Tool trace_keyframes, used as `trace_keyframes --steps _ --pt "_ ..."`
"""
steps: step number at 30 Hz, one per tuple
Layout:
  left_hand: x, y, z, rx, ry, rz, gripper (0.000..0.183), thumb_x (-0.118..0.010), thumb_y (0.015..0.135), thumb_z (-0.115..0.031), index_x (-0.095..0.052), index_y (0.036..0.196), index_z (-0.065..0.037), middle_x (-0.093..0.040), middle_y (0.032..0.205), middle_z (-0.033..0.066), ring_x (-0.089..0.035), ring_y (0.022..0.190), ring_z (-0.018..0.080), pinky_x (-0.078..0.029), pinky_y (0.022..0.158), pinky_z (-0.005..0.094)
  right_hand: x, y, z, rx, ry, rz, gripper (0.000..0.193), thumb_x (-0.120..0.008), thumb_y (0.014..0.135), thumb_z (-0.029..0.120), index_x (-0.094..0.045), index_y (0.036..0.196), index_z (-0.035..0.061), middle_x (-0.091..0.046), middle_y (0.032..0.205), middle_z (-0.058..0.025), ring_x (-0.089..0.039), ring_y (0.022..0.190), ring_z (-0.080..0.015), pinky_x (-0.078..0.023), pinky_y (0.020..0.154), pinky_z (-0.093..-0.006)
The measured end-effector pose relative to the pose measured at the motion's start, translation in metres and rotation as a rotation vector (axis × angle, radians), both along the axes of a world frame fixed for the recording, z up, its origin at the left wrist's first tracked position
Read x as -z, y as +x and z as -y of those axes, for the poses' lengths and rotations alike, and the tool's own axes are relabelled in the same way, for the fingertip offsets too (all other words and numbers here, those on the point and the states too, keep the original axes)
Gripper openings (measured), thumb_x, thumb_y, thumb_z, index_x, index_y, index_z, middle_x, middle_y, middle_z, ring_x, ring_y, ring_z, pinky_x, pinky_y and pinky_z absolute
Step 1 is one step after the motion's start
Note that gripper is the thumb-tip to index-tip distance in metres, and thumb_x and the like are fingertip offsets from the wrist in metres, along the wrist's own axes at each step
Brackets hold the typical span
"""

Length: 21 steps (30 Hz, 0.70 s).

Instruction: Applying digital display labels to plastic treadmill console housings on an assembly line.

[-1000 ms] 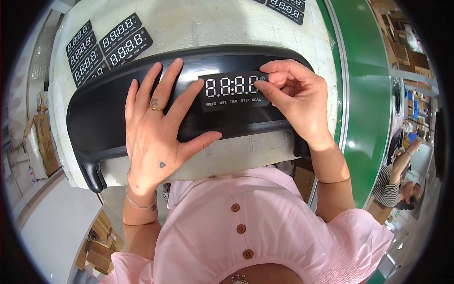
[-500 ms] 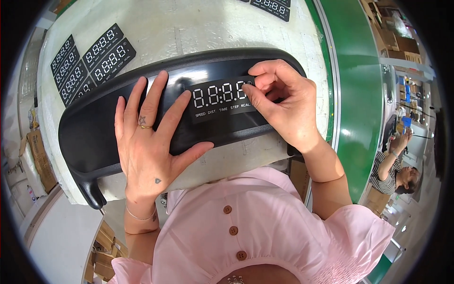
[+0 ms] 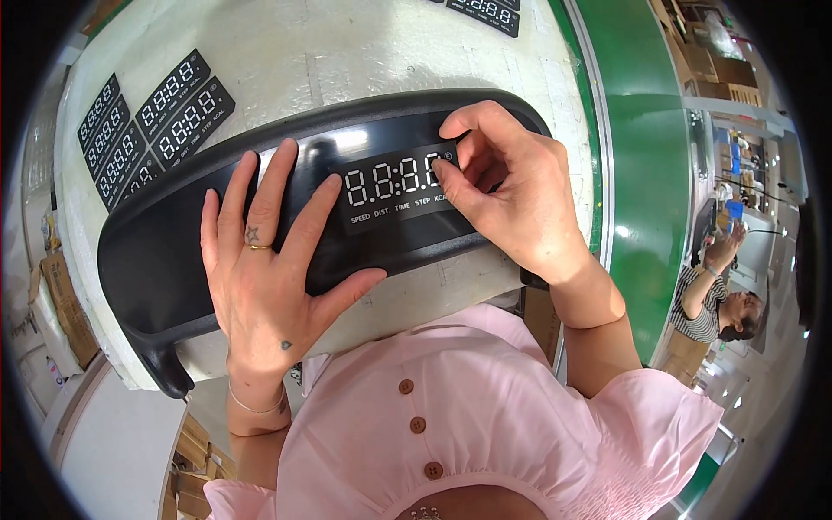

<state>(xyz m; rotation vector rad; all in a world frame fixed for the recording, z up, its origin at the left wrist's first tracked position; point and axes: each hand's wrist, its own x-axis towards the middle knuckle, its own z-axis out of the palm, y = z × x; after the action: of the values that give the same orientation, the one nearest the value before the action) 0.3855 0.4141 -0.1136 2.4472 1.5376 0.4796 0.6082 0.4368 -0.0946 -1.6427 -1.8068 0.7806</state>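
Observation:
A long, curved black console panel (image 3: 165, 260) lies across the pale table, its glossy face up. On its middle sits a dark rectangular display label (image 3: 381, 217) with white segment digits and small lettering. My left hand (image 3: 264, 251) rests on the panel, open, fingers spread, its index fingertip beside the label's left end. At the label's right end is my right hand (image 3: 511, 191), closed, with curled fingers. Its thumb tip lies on the label and the index fingertip is just above; the other fingertips' contact is hidden.
Several similar display labels (image 3: 186, 100) lie on the table (image 3: 286, 52) at the far left, and more labels (image 3: 490, 16) at the far edge. A green surface (image 3: 646, 173) runs along the right side. Another person (image 3: 719, 299) is at work farther right; cardboard boxes (image 3: 195, 472) stand lower left.
The whole view has shifted slightly, so the panel and labels appear a little farther left. Both hands keep nearly the same places on the panel.

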Motion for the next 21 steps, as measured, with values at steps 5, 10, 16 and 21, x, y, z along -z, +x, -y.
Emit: trace_keyframes --steps 5,10,16,21 --pt "-0.0004 0.0001 0.0003 -0.004 -0.012 -0.003 0.075 -0.08 0.055 -0.049 -0.064 0.119 -0.013 -0.048 0.141 0.0099 -0.039 0.132 0.035 -0.027 0.107 0.055 -0.0055 -0.0004 -0.0006 -0.029 -0.049 0.03 0.024 -0.067 0.075 -0.004 -0.053 0.093 0.002 -0.054 0.063 -0.0081 -0.058 0.054 -0.0205 -0.046 0.052 -0.0305" --pt "-0.0027 0.0004 -0.0012 -0.012 -0.035 0.009 0.075 -0.081 0.053 -0.049 -0.066 0.117 -0.013 -0.049 0.14 0.0093 -0.04 0.132 0.0343 -0.027 0.108 0.0548 -0.0057 0.0013 0.0004 0.012 -0.103 -0.021 0.022 -0.067 0.075 -0.004 -0.05 0.088 0.002 -0.055 0.062 -0.0092 -0.057 0.054 -0.0225 -0.046 0.052 -0.0311" --pt "-0.0024 -0.0001 -0.003 -0.016 -0.054 0.004 0.076 -0.081 0.052 -0.049 -0.066 0.117 -0.014 -0.049 0.139 0.009 -0.041 0.131 0.0336 -0.027 0.109 0.0537 -0.0055 0.001 0.0001 0.011 -0.104 0.003 0.022 -0.068 0.079 -0.005 -0.048 0.082 0.0032 -0.051 0.065 0.0008 -0.047 0.056 -0.0039 -0.04 0.05 -0.0199" --pt "-0.0012 -0.0002 -0.0034 -0.003 -0.038 0.005 0.075 -0.081 0.053 -0.049 -0.065 0.118 -0.015 -0.049 0.139 0.009 -0.041 0.131 0.0333 -0.027 0.109 0.0531 -0.0074 0.001 -0.0005 0.042 -0.136 0.013 0.021 -0.067 0.076 -0.003 -0.047 0.081 0.0011 -0.057 0.06 -0.0124 -0.059 0.055 -0.0276 -0.045 0.053 -0.034"
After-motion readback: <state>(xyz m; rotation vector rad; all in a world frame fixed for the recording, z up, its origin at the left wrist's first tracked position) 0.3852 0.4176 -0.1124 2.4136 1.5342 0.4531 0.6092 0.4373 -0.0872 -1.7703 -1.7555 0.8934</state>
